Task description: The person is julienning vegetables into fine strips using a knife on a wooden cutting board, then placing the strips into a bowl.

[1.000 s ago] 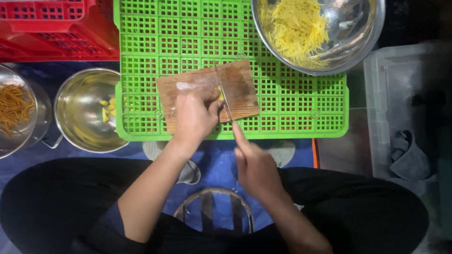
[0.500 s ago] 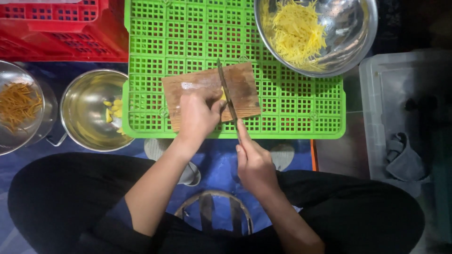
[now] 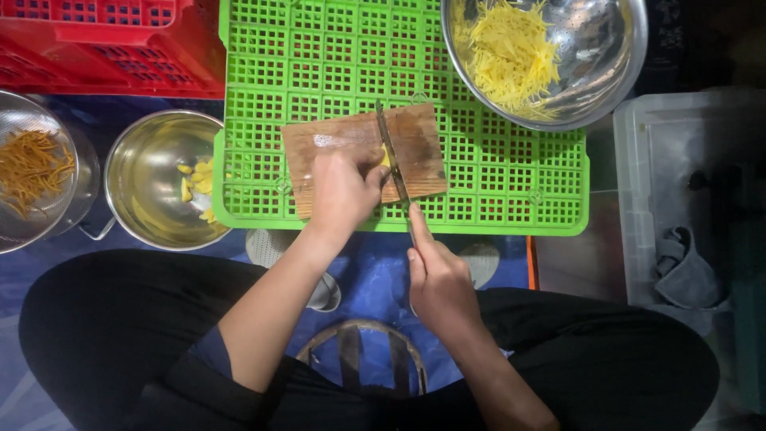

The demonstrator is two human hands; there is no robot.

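A small wooden cutting board point(image 3: 423, 148) lies on an upturned green plastic crate point(image 3: 319, 64). My left hand point(image 3: 341, 191) presses a yellow piece of food point(image 3: 386, 160) onto the board; most of that piece is hidden under my fingers. My right hand point(image 3: 435, 275) grips the handle of a knife point(image 3: 390, 156), index finger stretched along it, with the blade standing across the board right beside my left fingertips.
A big steel bowl point(image 3: 614, 72) with yellow shreds sits at the crate's far right. Left of the crate stand a steel pot point(image 3: 144, 183) holding a few yellow chunks and a strainer point(image 3: 32, 172) of orange shreds. A red crate point(image 3: 104, 48) is far left, a clear bin point(image 3: 678, 183) right.
The view has shifted a little. My hands stay on the board; the knife blade has moved slightly against the yellow piece.
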